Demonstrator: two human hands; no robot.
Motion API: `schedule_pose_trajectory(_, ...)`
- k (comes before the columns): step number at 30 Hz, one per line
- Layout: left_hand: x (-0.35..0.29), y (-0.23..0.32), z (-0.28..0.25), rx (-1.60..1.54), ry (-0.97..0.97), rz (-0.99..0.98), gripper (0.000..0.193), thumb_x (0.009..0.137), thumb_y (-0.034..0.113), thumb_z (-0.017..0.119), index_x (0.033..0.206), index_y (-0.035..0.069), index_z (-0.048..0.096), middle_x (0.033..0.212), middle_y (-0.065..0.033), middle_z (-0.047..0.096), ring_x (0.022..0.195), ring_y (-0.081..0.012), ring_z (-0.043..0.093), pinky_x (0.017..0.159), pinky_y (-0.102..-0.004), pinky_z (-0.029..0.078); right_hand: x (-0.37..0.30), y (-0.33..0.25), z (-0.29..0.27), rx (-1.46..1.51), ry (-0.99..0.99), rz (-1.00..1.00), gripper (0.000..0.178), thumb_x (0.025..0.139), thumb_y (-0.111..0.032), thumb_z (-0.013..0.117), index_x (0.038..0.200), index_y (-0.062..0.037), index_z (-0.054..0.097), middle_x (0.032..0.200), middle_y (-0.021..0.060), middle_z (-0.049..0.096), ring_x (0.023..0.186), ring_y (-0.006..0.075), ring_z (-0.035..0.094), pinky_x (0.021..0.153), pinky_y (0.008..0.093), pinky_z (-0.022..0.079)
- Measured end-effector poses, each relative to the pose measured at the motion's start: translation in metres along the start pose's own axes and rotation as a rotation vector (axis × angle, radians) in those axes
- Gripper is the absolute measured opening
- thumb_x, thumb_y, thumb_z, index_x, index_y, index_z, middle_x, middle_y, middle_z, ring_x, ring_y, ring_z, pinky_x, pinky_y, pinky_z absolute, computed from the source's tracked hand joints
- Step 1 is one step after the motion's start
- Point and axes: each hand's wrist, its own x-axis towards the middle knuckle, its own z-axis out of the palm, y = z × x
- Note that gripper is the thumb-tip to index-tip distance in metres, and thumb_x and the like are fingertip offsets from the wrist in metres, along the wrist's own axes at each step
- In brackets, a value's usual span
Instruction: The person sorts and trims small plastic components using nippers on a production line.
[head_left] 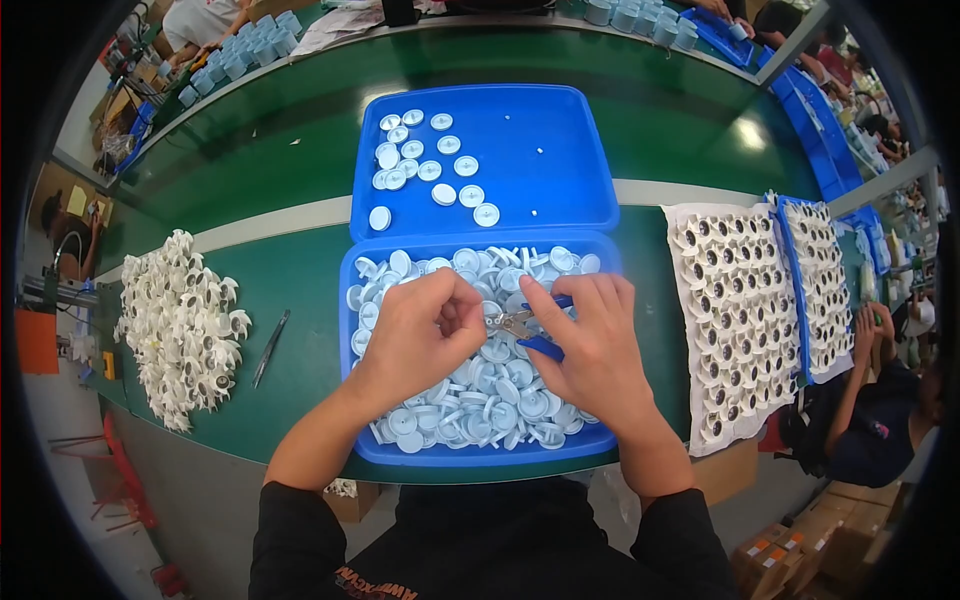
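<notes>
Over the near blue tray [346, 300], both my hands meet near the middle. My right hand [603, 350] is closed around a pair of blue-handled cutting pliers [514, 324], their metal jaws pointing left. The fingers of my left hand [420, 325] are pinched together beside the jaws. What they hold, if anything, is hidden behind the fingers. Below, the tray is heaped with pale blue discs [505, 412], many with a thin stem. Directly behind it, a second blue tray [560, 170] has several such discs [430, 170] spread on its left side and a few tiny pale bits.
A heap of white finned parts [185, 335] and dark tweezers [271, 348] lie left on the green table [300, 400]. To the right, white parts with dark centres stand in rows on a white cloth [735, 330]. Pale blue cups [240, 60] stand far back. Other people work around.
</notes>
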Motion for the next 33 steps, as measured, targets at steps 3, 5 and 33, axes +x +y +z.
schedule_pose_trajectory(3, 0.0, 0.0, -0.001, -0.014, -0.017, -0.014, 0.011, 0.09, 0.0, 0.077, 0.091, 0.001, 0.065, 0.075, -0.0058, 0.069, 0.064, -0.0131, 0.07, 0.059, -0.0275, 0.054, 0.0, 0.001, 0.001, 0.018, -0.007, 0.0, 0.078, 0.067, -0.014, 0.091, 0.142, -0.0124, 0.069, 0.112, 0.0093, 0.06, 0.105, 0.0298, 0.059, 0.097, 0.0494, 0.042)
schedule_pose_trajectory(5, 0.0, 0.001, -0.001, -0.008, -0.016, -0.013, 0.012, 0.09, 0.0, 0.076, 0.091, 0.001, 0.065, 0.075, -0.0057, 0.069, 0.064, -0.0129, 0.07, 0.059, -0.0276, 0.054, 0.0, 0.002, 0.001, 0.025, -0.008, -0.002, 0.078, 0.066, -0.014, 0.091, 0.141, -0.0124, 0.069, 0.111, 0.0091, 0.06, 0.104, 0.0297, 0.059, 0.096, 0.0483, 0.043)
schedule_pose_trajectory(33, -0.001, 0.003, 0.001, -0.121, -0.095, 0.24, 0.051, 0.096, 0.003, 0.079, 0.144, -0.001, 0.064, 0.109, -0.0135, 0.072, 0.082, -0.0192, 0.074, 0.073, -0.0316, 0.057, -0.001, 0.011, 0.01, 0.807, -0.182, 0.267, 0.056, 0.09, -0.01, 0.083, 0.142, 0.0006, 0.066, 0.109, 0.0111, 0.067, 0.1, 0.0224, 0.063, 0.09, 0.0345, 0.051)
